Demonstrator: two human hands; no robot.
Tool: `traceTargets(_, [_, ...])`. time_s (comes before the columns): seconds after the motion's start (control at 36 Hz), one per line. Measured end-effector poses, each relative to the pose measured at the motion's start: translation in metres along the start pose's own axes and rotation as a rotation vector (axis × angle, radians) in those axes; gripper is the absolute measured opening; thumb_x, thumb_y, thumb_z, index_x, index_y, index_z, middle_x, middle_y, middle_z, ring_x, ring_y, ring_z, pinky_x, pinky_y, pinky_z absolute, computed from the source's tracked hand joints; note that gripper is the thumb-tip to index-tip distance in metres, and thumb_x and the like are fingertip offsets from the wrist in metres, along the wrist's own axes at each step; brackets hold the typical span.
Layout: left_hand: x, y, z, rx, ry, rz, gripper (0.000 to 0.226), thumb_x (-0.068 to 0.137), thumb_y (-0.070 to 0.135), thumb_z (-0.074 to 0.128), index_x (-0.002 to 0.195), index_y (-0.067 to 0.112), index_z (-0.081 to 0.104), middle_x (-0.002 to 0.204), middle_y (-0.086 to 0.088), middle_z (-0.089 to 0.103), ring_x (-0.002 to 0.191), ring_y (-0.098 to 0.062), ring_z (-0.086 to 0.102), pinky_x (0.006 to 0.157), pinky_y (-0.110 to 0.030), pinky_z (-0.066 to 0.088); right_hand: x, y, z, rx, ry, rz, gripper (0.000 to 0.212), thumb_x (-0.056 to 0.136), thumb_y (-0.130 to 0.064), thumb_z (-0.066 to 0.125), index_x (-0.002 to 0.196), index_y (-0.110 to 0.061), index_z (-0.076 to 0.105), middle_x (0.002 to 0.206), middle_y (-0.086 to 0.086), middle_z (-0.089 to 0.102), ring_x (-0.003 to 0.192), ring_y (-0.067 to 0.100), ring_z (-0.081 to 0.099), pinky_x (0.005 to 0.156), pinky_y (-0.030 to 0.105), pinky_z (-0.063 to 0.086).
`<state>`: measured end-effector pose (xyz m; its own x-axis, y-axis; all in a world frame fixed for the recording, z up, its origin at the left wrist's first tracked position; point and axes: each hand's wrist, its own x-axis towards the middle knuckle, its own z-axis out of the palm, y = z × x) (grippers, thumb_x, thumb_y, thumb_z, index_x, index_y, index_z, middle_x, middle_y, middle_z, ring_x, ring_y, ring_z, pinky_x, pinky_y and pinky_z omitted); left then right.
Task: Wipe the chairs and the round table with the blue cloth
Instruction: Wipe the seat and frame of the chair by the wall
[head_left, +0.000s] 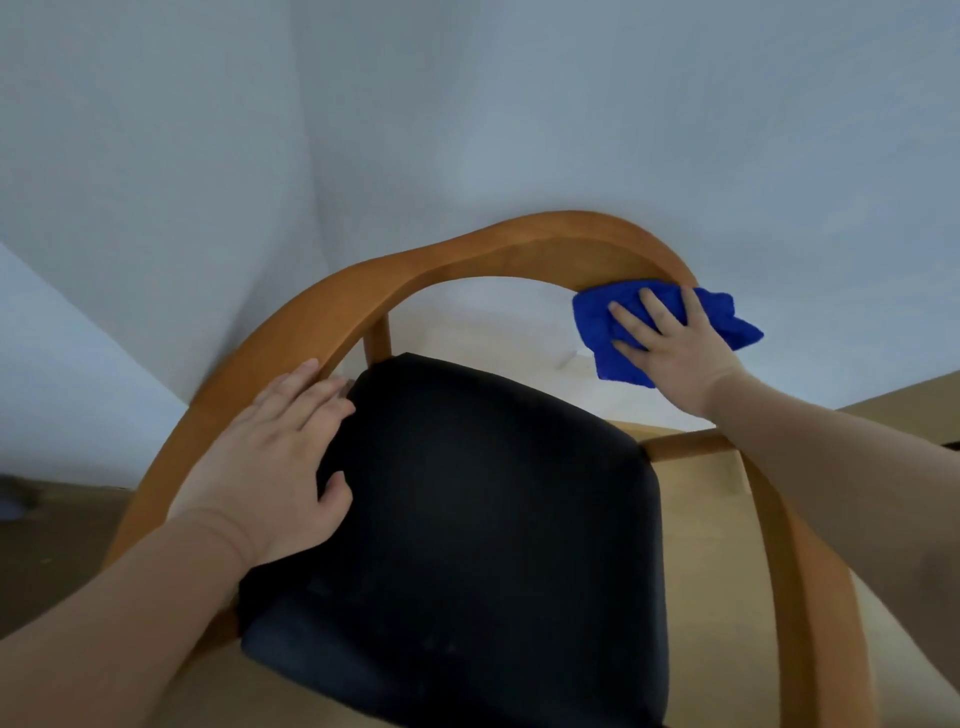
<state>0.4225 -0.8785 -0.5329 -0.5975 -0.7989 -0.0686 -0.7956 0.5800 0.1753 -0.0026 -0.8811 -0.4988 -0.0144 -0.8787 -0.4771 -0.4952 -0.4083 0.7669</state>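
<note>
A wooden chair (467, 254) with a curved back rail and a black padded seat (483, 493) fills the middle of the view. My right hand (670, 348) presses the blue cloth (727, 317) flat against the right end of the back rail, fingers spread over the cloth. My left hand (275, 457) rests open on the left armrest where it meets the seat, fingers straight. The round table is out of view.
White walls meet in a corner (306, 156) right behind the chair. Tan floor (706, 597) shows under and to the right of the seat. Darker floor (47, 545) lies at the lower left.
</note>
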Motion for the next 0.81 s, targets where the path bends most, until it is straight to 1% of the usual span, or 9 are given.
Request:
traceTargets(0.08, [0.000, 0.000, -0.001, 0.009, -0.010, 0.010, 0.065, 0.077, 0.046, 0.039, 0.131, 0.013, 0.053, 0.143, -0.003, 0.046, 0.142, -0.022, 0.025, 0.113, -0.042, 0.028, 0.022, 0.001, -0.021, -0.020, 0.072, -0.018, 0.076, 0.097, -0.040, 0.050, 0.155, -0.030, 0.003, 0.159, 0.008, -0.024, 0.146, 0.040, -0.011, 0.113, 0.066, 0.004])
traceTargets(0.22, [0.000, -0.001, 0.002, 0.016, -0.017, 0.015, 0.065, 0.077, 0.047, 0.039, 0.132, 0.015, 0.052, 0.144, -0.001, 0.045, 0.143, -0.021, 0.021, 0.116, -0.038, 0.022, 0.055, -0.002, -0.065, -0.052, 0.253, -0.088, 0.076, 0.096, -0.037, 0.054, 0.155, -0.031, 0.007, 0.160, 0.009, -0.022, 0.147, 0.041, -0.010, 0.113, 0.065, 0.005])
traceTargets(0.31, [0.000, -0.002, 0.003, 0.019, -0.011, 0.027, 0.065, 0.076, 0.047, 0.038, 0.129, 0.013, 0.055, 0.141, -0.002, 0.048, 0.142, -0.022, 0.023, 0.114, -0.040, 0.025, 0.069, -0.001, -0.083, -0.094, 0.344, -0.130, 0.073, 0.096, -0.037, 0.054, 0.154, -0.035, 0.011, 0.161, 0.005, -0.020, 0.147, 0.040, -0.008, 0.113, 0.065, 0.008])
traceTargets(0.36, [0.000, -0.002, 0.004, 0.021, -0.007, 0.030, 0.065, 0.076, 0.047, 0.038, 0.128, 0.013, 0.056, 0.140, -0.002, 0.050, 0.142, -0.023, 0.024, 0.113, -0.041, 0.027, 0.070, 0.004, -0.083, -0.111, 0.351, -0.132, 0.075, 0.095, -0.036, 0.055, 0.154, -0.037, 0.010, 0.160, 0.003, -0.022, 0.147, 0.041, -0.009, 0.112, 0.067, 0.008])
traceTargets(0.44, [0.001, -0.002, 0.004, 0.009, 0.006, 0.033, 0.064, 0.076, 0.047, 0.038, 0.127, 0.013, 0.056, 0.139, -0.002, 0.051, 0.142, -0.022, 0.024, 0.113, -0.041, 0.026, 0.064, 0.014, -0.074, -0.134, 0.309, -0.143, 0.077, 0.094, -0.035, 0.057, 0.154, -0.037, 0.007, 0.159, 0.001, -0.025, 0.147, 0.040, -0.010, 0.111, 0.068, 0.010])
traceTargets(0.56, [0.000, -0.001, 0.003, 0.026, 0.007, 0.024, 0.067, 0.077, 0.050, 0.035, 0.130, 0.013, 0.054, 0.142, -0.001, 0.048, 0.143, -0.020, 0.021, 0.116, -0.039, 0.021, 0.044, 0.021, -0.052, -0.109, 0.199, -0.086, 0.077, 0.094, -0.039, 0.057, 0.154, -0.036, 0.010, 0.161, 0.002, -0.022, 0.147, 0.040, -0.009, 0.111, 0.067, 0.015])
traceTargets(0.61, [-0.001, 0.000, 0.002, 0.029, 0.003, 0.021, 0.067, 0.078, 0.049, 0.037, 0.133, 0.014, 0.052, 0.143, -0.001, 0.046, 0.143, -0.019, 0.020, 0.116, -0.037, 0.018, 0.025, 0.022, -0.035, -0.090, 0.115, -0.053, 0.076, 0.093, -0.041, 0.057, 0.154, -0.035, 0.012, 0.161, 0.004, -0.019, 0.147, 0.040, -0.006, 0.111, 0.066, 0.019])
traceTargets(0.72, [-0.001, 0.000, 0.002, 0.027, 0.020, 0.016, 0.069, 0.077, 0.047, 0.040, 0.135, 0.011, 0.049, 0.144, -0.004, 0.046, 0.143, -0.021, 0.019, 0.117, -0.038, 0.017, -0.026, 0.010, 0.006, 0.001, -0.108, -0.010, 0.075, 0.093, -0.040, 0.056, 0.154, -0.035, 0.012, 0.162, 0.005, -0.017, 0.147, 0.041, -0.005, 0.110, 0.062, 0.025])
traceTargets(0.81, [-0.003, 0.001, 0.004, 0.008, 0.052, 0.015, 0.067, 0.077, 0.044, 0.044, 0.134, 0.009, 0.050, 0.142, -0.006, 0.048, 0.143, -0.021, 0.021, 0.117, -0.035, 0.014, -0.064, -0.010, 0.032, 0.111, -0.213, 0.022, 0.067, 0.095, -0.035, 0.052, 0.152, -0.036, 0.018, 0.162, 0.007, -0.010, 0.145, 0.043, 0.004, 0.104, 0.056, 0.035])
